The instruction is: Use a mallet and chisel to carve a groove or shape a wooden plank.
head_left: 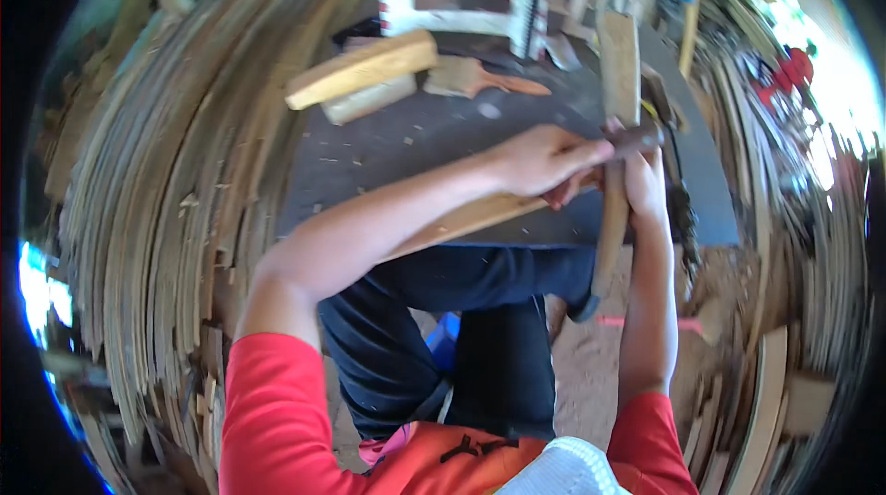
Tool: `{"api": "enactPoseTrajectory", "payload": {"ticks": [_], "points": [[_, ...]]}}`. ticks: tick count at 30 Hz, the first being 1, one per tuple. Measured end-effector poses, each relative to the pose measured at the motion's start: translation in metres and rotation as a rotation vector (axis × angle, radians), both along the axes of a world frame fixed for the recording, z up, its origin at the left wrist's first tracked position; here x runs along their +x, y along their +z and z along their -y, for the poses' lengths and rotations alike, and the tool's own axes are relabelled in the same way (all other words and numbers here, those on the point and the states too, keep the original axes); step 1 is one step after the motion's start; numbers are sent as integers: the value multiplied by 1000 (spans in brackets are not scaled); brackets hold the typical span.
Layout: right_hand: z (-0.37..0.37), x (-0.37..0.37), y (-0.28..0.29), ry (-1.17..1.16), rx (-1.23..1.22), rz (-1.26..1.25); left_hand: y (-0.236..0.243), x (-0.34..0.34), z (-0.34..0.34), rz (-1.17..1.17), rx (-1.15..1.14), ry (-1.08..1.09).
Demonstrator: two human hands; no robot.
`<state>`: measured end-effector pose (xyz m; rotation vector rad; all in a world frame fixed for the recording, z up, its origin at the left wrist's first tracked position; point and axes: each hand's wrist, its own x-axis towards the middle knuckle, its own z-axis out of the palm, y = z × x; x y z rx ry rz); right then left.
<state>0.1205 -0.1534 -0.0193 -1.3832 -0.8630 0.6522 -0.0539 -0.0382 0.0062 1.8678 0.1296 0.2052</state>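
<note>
My left hand reaches across from the left, its fingers closed around a dark brown, rod-like tool with a rounded greyish end; its exact kind does not show. Right beside it, my right hand is closed at a long wooden strip. That strip stretches away over the table, and a curved wooden length continues below the hands past the near edge. The two hands nearly touch, and the fingers are partly hidden and blurred. Beneath my left forearm lies a flat wooden board along the table's near edge.
On the dark table lie a yellowish wood block, a paler block and a flat brush. A white, red-edged frame stands behind. Stacked wooden strips line both sides. A dark chain-like thing hangs at right.
</note>
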Motion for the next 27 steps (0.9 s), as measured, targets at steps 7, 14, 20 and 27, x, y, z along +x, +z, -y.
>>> {"api": "enactPoseTrajectory", "payload": {"ticks": [7, 14, 20, 27], "points": [[71, -12, 24, -220, -118, -30, -3, 2, -12, -58, -164, 42], [106, -21, 52, -264, -72, 37, 7, -5, -16, 109, -217, 110], [103, -27, 57, -204, -84, 77, 11, -11, -15, 147, -188, 119], [104, -30, 56, -216, -171, 66, 9, -11, -8, 118, -115, 100]]}}
